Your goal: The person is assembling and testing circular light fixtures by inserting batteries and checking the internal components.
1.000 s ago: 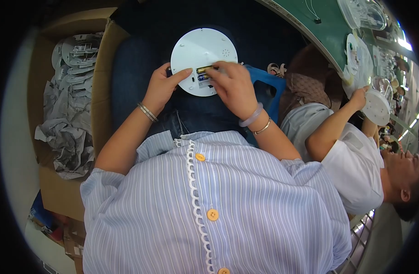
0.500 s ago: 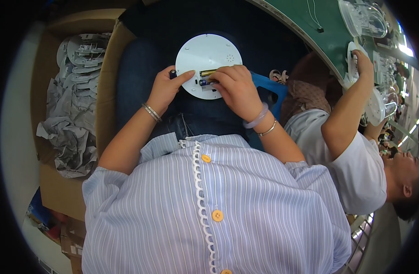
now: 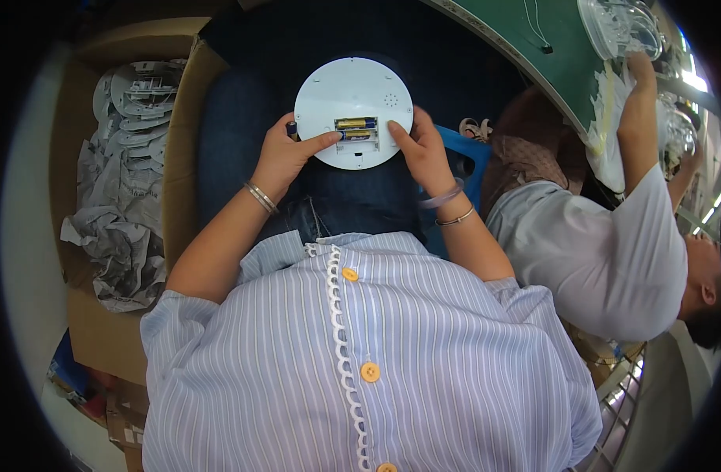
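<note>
A round white plastic disc [image 3: 349, 86] lies face up above my lap, with small holes in a cluster near its upper right. Its open battery compartment [image 3: 368, 146] shows two batteries [image 3: 356, 123] side by side in the upper part, one above the other. My left hand [image 3: 291, 149] grips the disc's left rim, its thumb resting at the end of the lower battery. A dark battery [image 3: 292, 128] sticks out between the fingers of that hand. My right hand [image 3: 422, 149] grips the right rim, thumb on the face beside the compartment.
To the left stands an open cardboard box [image 3: 183, 118] with several white discs [image 3: 140, 110] and crumpled paper [image 3: 113, 236]. A green table [image 3: 502, 23] reaches in at the upper right. A co-worker [image 3: 588, 252] handles clear plastic parts there; a blue stool [image 3: 467, 157] stands between us.
My right hand has left the batteries and moved to the disc's right rim. The lower battery now lies in the compartment. The co-worker's arm has moved farther up and right.
</note>
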Action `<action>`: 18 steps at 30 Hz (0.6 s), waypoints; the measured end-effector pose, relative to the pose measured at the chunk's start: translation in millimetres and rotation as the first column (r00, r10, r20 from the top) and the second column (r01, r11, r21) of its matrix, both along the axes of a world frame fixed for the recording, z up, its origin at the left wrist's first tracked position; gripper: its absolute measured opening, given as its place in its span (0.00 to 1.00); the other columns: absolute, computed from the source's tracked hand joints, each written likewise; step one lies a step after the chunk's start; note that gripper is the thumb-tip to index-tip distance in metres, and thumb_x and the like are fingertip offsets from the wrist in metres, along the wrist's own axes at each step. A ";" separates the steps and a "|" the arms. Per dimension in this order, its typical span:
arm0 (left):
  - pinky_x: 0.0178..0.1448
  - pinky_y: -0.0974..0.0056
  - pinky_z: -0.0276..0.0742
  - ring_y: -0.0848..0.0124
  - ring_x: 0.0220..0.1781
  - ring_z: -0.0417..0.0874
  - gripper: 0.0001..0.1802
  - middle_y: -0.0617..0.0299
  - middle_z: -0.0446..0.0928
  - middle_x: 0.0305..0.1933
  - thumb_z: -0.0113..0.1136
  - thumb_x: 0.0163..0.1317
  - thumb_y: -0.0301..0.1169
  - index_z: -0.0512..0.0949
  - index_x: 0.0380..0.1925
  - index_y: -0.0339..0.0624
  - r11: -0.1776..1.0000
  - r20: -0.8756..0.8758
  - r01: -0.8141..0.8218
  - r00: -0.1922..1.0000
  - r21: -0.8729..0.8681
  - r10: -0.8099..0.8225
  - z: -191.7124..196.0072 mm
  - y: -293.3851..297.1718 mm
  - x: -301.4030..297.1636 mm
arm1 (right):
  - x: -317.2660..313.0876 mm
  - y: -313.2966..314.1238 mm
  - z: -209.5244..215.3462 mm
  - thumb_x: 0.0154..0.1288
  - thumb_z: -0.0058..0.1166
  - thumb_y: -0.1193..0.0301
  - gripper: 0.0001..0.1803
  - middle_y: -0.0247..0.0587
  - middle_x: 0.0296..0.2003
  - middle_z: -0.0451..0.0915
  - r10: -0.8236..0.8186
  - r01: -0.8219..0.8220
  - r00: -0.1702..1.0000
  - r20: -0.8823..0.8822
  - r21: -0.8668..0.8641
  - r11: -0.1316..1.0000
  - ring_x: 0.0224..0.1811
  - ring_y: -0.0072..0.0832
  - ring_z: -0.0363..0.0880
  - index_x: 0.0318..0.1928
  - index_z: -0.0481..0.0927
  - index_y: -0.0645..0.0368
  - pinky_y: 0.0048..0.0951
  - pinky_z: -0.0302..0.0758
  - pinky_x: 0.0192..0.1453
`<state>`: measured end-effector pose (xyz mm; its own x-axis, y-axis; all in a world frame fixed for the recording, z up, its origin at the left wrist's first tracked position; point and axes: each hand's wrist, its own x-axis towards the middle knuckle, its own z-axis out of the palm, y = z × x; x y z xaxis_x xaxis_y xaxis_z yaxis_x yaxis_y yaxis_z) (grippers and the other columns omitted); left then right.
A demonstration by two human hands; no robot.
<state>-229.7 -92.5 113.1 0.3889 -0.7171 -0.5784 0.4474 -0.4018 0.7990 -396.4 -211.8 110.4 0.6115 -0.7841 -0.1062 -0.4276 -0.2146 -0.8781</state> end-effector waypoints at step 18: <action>0.38 0.68 0.75 0.66 0.33 0.79 0.26 0.51 0.76 0.33 0.70 0.36 0.31 0.70 0.35 0.31 0.994 0.419 0.072 0.907 -0.080 -0.032 -19.8 -1.2 -1.2 | 7.2 6.8 16.7 0.51 0.55 0.71 0.22 0.46 0.35 0.72 -0.047 0.041 0.998 -0.034 -0.156 0.987 0.39 0.32 0.70 0.45 0.65 0.65 0.28 0.67 0.43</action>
<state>-230.8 -93.7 93.3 0.5406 -0.7848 -0.3030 0.0460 -0.3321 0.9421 -389.2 -205.1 127.1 0.5737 -0.8190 -0.0036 -0.4718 -0.3269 -0.8189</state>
